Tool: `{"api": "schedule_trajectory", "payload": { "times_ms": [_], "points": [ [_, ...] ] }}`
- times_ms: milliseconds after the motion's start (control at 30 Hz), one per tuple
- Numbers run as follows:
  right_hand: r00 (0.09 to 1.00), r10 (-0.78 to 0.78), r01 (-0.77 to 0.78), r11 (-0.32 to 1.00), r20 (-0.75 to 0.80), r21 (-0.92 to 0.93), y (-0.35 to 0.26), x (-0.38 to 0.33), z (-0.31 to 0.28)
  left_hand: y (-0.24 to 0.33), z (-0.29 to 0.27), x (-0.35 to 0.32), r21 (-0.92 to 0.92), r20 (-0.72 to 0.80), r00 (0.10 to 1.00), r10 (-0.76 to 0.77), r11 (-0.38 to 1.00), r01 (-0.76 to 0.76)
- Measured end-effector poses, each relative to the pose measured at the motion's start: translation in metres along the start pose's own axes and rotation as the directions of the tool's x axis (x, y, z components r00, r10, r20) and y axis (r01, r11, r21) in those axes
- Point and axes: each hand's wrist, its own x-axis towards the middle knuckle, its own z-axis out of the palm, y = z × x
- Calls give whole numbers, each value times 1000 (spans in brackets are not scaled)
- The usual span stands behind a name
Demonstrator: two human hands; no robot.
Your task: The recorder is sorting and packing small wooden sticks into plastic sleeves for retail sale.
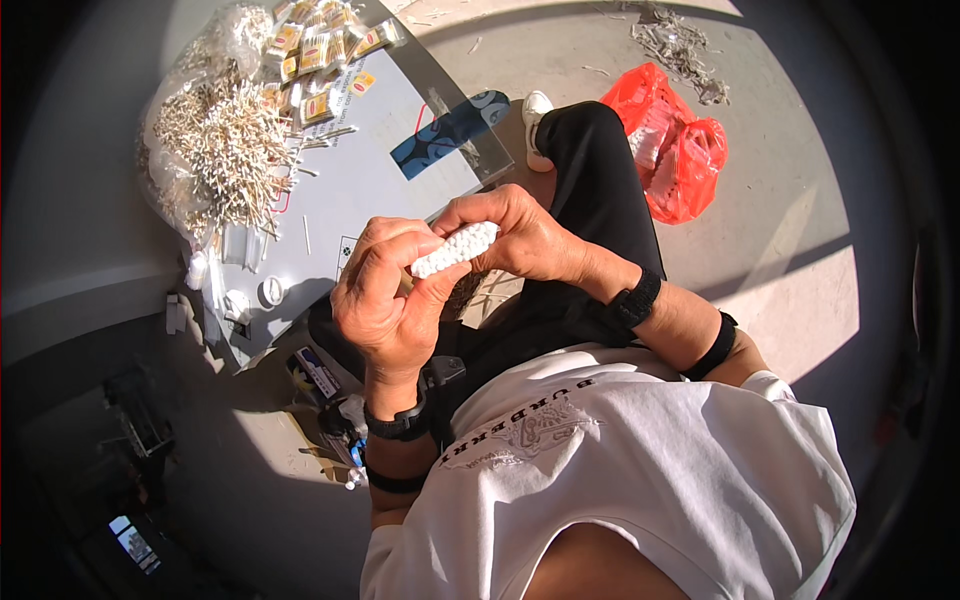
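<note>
left hand (385,300) and right hand (520,235) both clenched on white bundle of sticks (455,249) | loose stick heap (225,150) nearby | advice: grip evenly, keeping ends flush

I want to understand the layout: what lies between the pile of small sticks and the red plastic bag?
In the head view, between the pile of sticks and the red bag lie the grey board and the person's black-clad knee.

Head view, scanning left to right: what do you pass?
Heap of pale sticks → left hand → white bundle held in both hands → right hand → red plastic bag.
</note>
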Motion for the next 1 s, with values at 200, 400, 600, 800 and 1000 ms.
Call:
{"api": "schedule_trajectory", "payload": {
  "times_ms": [200, 400, 600, 800, 1000],
  "points": [
    [1000, -24, 25, 996, -14, 83, 1, 2, 3, 5, -1, 4, -35, 2, 996, -85, 996, 85],
    [1000, 24, -24, 999, -1, 27, 0, 1, 0, 9, 0, 9, 34, 36, 998, -54, 998, 53],
    [1000, 0, 0, 1000, 4, 9, -5, 1, 2, 2, 7, 2, 29, 19, 1000, 8, 1000, -9],
    [999, -24, 25, 1000, -29, 15, -2, 0, 3, 9, 10, 6, 40, 49, 998, -29, 999, 27],
    [1000, -12, 12, 999, -17, 39, -3, 0, 3, 5, 14, 5, 27, 27, 1000, -6, 1000, 5]
  ]
}}
